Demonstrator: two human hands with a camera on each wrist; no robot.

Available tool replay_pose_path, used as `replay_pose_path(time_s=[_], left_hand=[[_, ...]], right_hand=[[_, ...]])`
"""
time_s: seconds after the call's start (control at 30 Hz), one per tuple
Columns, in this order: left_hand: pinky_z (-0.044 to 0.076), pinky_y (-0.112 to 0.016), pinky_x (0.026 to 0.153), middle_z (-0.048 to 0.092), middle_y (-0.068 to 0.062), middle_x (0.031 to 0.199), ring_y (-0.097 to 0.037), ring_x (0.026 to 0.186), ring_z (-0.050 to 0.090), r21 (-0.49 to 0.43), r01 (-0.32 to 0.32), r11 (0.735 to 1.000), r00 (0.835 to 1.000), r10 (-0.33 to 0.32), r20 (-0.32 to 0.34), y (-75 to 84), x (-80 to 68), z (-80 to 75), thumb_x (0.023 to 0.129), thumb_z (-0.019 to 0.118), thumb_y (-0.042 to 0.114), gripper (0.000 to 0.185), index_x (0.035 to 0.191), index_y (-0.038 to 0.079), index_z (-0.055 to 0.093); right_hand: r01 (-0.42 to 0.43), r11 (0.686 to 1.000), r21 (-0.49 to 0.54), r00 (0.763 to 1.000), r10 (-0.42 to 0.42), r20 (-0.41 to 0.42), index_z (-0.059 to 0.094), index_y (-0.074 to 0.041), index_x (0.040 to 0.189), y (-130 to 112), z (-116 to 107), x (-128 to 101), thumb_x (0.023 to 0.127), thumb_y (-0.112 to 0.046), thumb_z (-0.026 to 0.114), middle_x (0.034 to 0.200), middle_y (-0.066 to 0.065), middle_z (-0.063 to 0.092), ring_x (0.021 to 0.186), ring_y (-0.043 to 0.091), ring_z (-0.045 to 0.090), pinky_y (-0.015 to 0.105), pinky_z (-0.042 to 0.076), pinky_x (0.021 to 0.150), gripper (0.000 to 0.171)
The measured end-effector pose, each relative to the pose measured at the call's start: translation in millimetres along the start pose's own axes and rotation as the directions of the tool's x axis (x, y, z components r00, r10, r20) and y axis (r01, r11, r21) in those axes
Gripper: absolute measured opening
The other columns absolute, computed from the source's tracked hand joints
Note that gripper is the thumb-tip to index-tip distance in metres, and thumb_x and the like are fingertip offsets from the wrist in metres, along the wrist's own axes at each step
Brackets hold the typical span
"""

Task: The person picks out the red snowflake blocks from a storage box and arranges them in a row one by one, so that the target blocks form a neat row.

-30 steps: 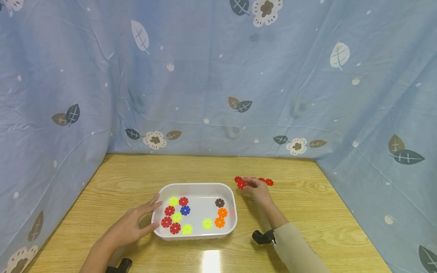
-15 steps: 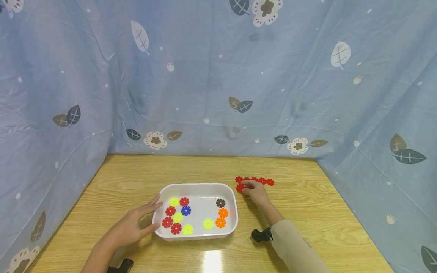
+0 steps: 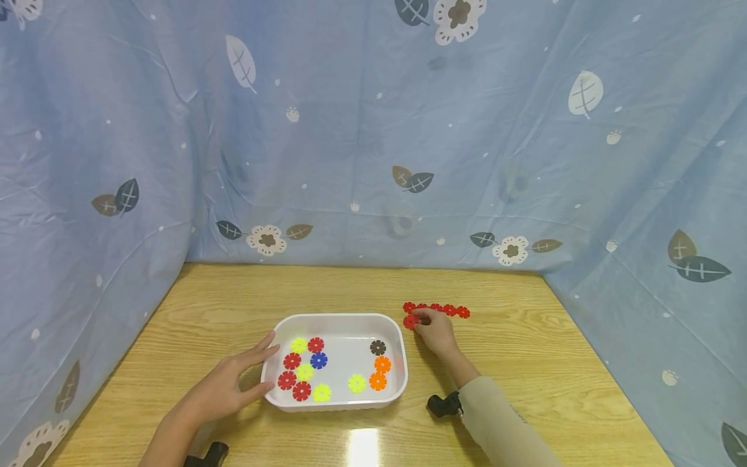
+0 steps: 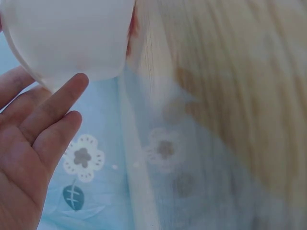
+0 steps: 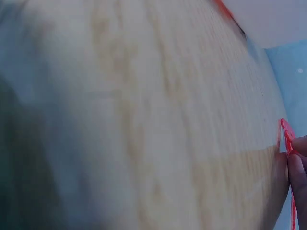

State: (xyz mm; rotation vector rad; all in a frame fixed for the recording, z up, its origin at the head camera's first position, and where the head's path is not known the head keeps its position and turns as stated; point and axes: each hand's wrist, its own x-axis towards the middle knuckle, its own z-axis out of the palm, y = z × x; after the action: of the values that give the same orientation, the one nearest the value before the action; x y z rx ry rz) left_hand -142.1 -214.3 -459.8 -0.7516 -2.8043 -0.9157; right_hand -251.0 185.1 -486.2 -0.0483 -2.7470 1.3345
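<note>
My right hand [image 3: 436,332] pinches a red snowflake disc [image 3: 410,322] between thumb and fingertips, just in front of the left end of a row of red snowflake discs [image 3: 449,310]. In the right wrist view, fingers [image 5: 298,165] hold the red disc [image 5: 288,134] at the right edge. The left hand [image 3: 224,383] rests against the left end of a white tray [image 3: 332,406], thumb at its near corner and the other fingers spread along the rim. Seen from the left wrist, extended fingers [image 4: 53,110] lie by the tray's wall [image 4: 72,38].
Inside the tray lie several loose discs: red and yellow ones, a blue disc [image 3: 318,360] on the left, a brown disc [image 3: 378,347] and orange discs [image 3: 378,381] on the right. A blue patterned curtain [image 3: 350,130] encloses the wooden table [image 3: 496,363].
My right hand has shifted slightly toward me with the red disc, and more of the row behind it shows. The left hand keeps its place at the tray.
</note>
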Motion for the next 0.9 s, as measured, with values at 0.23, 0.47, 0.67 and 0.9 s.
replay_pose_path(time_s=[0.23,0.47,0.67,0.9], left_hand=[[0.04,-0.045,0.095,0.033,0.0,0.144,-0.018,0.123,0.041,-0.001,0.004,1.0,1.0,-0.004,0.002,0.4,0.0,-0.1,0.082,0.063,0.036,0.053,0.129,0.017,0.05],[0.041,-0.046,0.095,0.032,0.002,0.144,-0.018,0.124,0.04,-0.003,0.025,1.0,1.0,-0.025,0.015,0.0,-0.1,-0.5,0.082,0.062,0.038,0.054,0.13,0.017,0.049],[0.041,-0.046,0.095,0.032,0.003,0.144,-0.017,0.124,0.041,-0.004,0.038,0.999,0.999,-0.038,0.022,-0.1,0.4,-0.7,0.082,0.061,0.039,0.054,0.13,0.017,0.049],[0.042,-0.043,0.095,0.033,0.002,0.144,-0.017,0.124,0.041,-0.019,0.049,0.999,0.998,-0.049,0.03,2.8,0.3,-1.8,0.082,0.062,0.038,0.054,0.13,0.017,0.049]], right_hand=[[-0.016,0.999,0.027,1.0,0.016,-0.008,0.063,-0.005,0.108,0.3,-1.6,-3.0,0.078,-0.003,0.062,0.1,0.008,0.065,0.093,0.021,0.058,0.03,0.052,0.074,0.03],[0.021,0.992,0.124,1.0,-0.022,0.007,0.059,-0.002,0.114,-2.1,-9.5,-5.8,0.081,-0.007,0.062,0.11,0.013,0.062,0.103,0.025,0.057,0.035,0.05,0.085,0.033],[0.061,0.982,0.176,0.997,-0.068,0.032,0.056,-0.002,0.118,-16.3,-14.2,-9.9,0.082,-0.01,0.063,0.117,0.015,0.059,0.107,0.027,0.055,0.04,0.046,0.091,0.037],[0.132,0.948,0.288,0.988,-0.151,0.044,0.057,0.0,0.115,-48.0,-14.3,-25.2,0.08,-0.004,0.064,0.116,0.017,0.058,0.109,0.028,0.054,0.038,0.045,0.093,0.036]])
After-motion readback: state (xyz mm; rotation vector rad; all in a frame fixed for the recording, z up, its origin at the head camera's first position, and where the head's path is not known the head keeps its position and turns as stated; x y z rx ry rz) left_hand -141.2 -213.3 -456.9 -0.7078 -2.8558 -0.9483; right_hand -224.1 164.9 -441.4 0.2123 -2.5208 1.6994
